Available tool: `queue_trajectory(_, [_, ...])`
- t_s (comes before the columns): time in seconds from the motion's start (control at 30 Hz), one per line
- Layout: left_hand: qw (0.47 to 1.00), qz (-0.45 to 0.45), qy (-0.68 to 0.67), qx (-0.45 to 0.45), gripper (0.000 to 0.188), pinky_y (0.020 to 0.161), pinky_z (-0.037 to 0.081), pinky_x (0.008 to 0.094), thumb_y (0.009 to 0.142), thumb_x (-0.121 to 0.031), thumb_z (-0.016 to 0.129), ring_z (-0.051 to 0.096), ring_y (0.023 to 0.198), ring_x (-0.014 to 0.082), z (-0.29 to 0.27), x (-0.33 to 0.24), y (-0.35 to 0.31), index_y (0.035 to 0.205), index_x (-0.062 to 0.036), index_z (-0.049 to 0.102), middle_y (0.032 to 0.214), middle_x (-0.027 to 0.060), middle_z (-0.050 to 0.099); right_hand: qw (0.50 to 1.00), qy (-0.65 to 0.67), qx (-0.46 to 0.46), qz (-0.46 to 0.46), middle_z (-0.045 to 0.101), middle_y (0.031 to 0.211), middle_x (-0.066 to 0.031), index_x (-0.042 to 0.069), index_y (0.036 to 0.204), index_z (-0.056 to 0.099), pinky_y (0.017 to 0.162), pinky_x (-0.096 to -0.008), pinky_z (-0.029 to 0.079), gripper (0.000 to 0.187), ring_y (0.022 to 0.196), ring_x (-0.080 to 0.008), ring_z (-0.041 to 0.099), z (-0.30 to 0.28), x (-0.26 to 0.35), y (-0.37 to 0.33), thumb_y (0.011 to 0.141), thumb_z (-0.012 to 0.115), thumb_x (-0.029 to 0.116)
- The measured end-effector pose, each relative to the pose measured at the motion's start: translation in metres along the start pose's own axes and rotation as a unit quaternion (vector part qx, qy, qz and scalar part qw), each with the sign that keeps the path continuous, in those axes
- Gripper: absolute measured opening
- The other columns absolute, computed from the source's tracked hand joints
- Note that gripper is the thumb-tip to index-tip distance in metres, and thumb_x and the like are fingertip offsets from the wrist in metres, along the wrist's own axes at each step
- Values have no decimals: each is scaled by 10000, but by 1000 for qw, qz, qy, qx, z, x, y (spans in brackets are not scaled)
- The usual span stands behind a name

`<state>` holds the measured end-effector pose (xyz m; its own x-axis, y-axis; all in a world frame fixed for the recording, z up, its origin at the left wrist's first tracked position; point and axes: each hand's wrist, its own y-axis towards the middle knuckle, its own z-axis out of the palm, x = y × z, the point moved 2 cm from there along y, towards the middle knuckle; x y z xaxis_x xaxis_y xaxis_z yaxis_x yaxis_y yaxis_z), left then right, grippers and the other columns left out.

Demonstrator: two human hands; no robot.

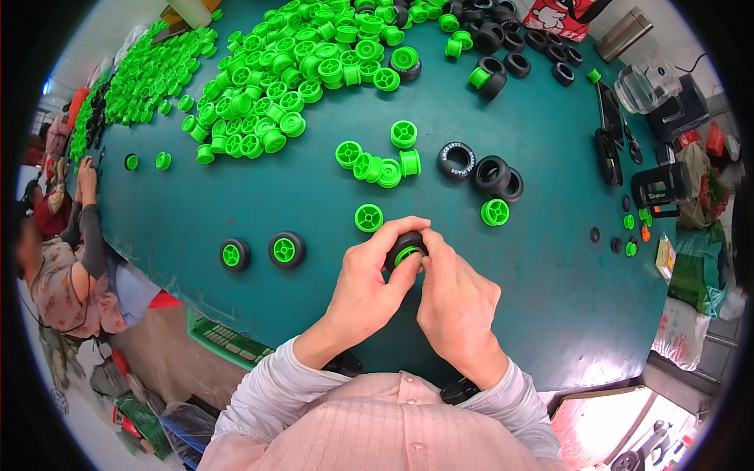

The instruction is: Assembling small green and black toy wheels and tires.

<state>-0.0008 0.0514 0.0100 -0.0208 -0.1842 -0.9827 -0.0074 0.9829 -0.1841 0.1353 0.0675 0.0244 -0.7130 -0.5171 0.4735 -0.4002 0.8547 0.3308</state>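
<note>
Both my hands meet over the near middle of the table around one black rubber tyre (pixel 397 250) with a green wheel rim (pixel 407 255) in it. My left hand (pixel 365 279) grips its left side, thumb pressed on the rim. My right hand (pixel 455 294) closes on its right side, fingers wrapped over the edge. Part of the tyre is hidden by the fingers. Just beyond my hands lies a loose green rim (pixel 368 218). To the left stand two wheels with tyres on, one nearer (pixel 287 250) and another wheel (pixel 234 255) farther left.
A large heap of green rims (pixel 290 71) covers the far left. Loose black tyres (pixel 492 174) lie right of centre, with more tyres (pixel 517 64) behind. A steel flask (pixel 625 35) and a black mug (pixel 660 188) stand right. Another person's hand (pixel 86 180) is at the left edge.
</note>
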Motion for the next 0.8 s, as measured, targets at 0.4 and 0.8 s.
queue_trajectory(0.4, [997,52,-50,-15,391,905,538,273,974,55,538,632,1037,118,4,6,-2,1361,9,532,1245,103,662,998,56,2,32,688,779,-78,-10,1188,597,561,-316,516,337,644,-200,695,-1,-5,-2,857,658,-13])
queue_trajectory(0.8, [988,-48,-104,101,403,1003,490,334,986,-66,632,623,1145,184,18,35,-4,1357,-10,487,1259,125,643,997,75,-25,4,668,792,-129,19,1238,588,575,-333,509,296,652,-256,689,-8,9,1,942,609,20])
